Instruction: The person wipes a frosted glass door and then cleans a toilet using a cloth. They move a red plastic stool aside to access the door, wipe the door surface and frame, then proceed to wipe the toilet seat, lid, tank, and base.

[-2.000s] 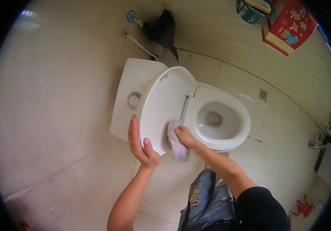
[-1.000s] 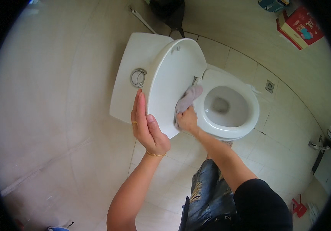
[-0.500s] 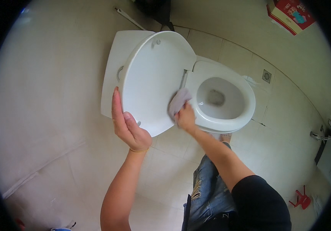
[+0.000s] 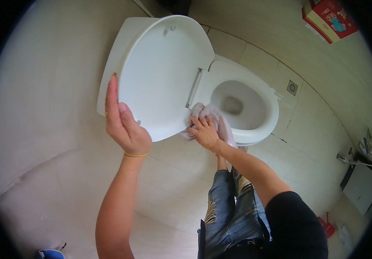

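A white toilet lid (image 4: 164,77) stands raised against the tank (image 4: 112,60), its smooth inner face toward me. My left hand (image 4: 125,121) holds the lid by its near left edge, the thumb in front and the long fingers stretched along the rim. Over the near hinge end, my right hand (image 4: 205,131) presses a crumpled pale grey-pink cloth (image 4: 220,123) with its fingers spread across it. Part of the cloth hangs over the side of the toilet seat (image 4: 270,118). The far hinge bar (image 4: 194,88) shows between lid and seat. Inside the bowl (image 4: 238,103) lies a little water.
A square floor drain (image 4: 292,87) sits in the tiles beyond the bowl. At the upper right is a red and cream box (image 4: 330,21). A red plastic item (image 4: 327,227) and a grey panel (image 4: 361,190) stand to the right. A blue object (image 4: 51,254) shows at the lower left.
My right hand has slid down toward the near hinge end, and the cloth has spread open under its fingers. My left hand keeps its hold on the lid. The whole view has shifted slightly.
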`<state>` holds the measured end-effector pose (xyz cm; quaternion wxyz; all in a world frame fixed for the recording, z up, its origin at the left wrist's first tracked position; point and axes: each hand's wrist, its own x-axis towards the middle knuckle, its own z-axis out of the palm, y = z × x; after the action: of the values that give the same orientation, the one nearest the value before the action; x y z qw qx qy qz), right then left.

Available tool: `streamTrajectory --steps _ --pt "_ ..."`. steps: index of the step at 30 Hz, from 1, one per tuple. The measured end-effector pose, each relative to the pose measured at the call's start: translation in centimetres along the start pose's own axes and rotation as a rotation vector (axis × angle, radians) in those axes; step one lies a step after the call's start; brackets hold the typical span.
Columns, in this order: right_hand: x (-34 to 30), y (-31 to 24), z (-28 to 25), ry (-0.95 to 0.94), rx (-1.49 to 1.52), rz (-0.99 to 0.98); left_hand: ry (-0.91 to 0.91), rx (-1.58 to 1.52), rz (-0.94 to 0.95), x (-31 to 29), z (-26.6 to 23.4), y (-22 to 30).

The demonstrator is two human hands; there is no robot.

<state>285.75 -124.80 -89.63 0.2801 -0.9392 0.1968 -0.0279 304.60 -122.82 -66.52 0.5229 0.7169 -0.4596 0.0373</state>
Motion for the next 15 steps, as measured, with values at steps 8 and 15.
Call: streamTrajectory --steps 8,15 --pt "-15.8 11.1 -1.7 -0.329 -0.309 -0.171 0.017 0.0 -0.043 0.3 -0.4 0.7" --pt "-20.1 20.8 -16.3 -0.175 -0.22 0.854 -0.025 0.028 -0.051 0.7 -0.7 0.8"
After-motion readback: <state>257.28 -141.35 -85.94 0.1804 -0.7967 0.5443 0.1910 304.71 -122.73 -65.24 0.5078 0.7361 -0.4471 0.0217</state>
